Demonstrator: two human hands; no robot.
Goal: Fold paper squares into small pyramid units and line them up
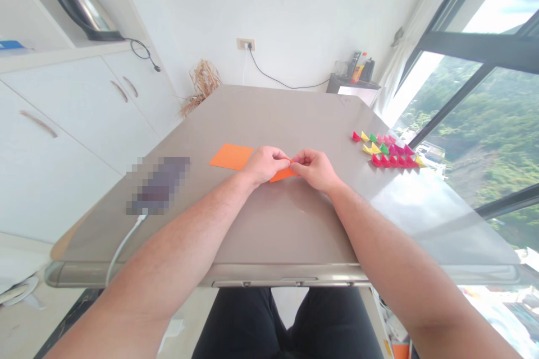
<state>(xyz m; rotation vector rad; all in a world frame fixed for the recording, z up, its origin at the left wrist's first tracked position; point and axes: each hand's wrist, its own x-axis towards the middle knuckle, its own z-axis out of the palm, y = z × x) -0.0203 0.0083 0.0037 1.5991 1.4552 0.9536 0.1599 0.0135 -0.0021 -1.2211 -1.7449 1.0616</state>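
Near the middle of the table, both my hands pinch a small piece of orange paper [281,175]. My left hand [266,165] has its thumb and fingers closed on the paper's left part. On the right part, the fingertips of my right hand [314,168] are pressed together at the upper edge. My fingers cover much of the sheet, so its folds are hard to make out. A flat orange sheet [230,156] lies on the table just left of my left hand, partly behind it.
Several small folded paper pieces [389,161] in red, pink, green and yellow stand in rows at the table's right. A blurred phone-like object [162,184] with a white cable [123,244] lies on the left. The grey table [282,115] borders a window.
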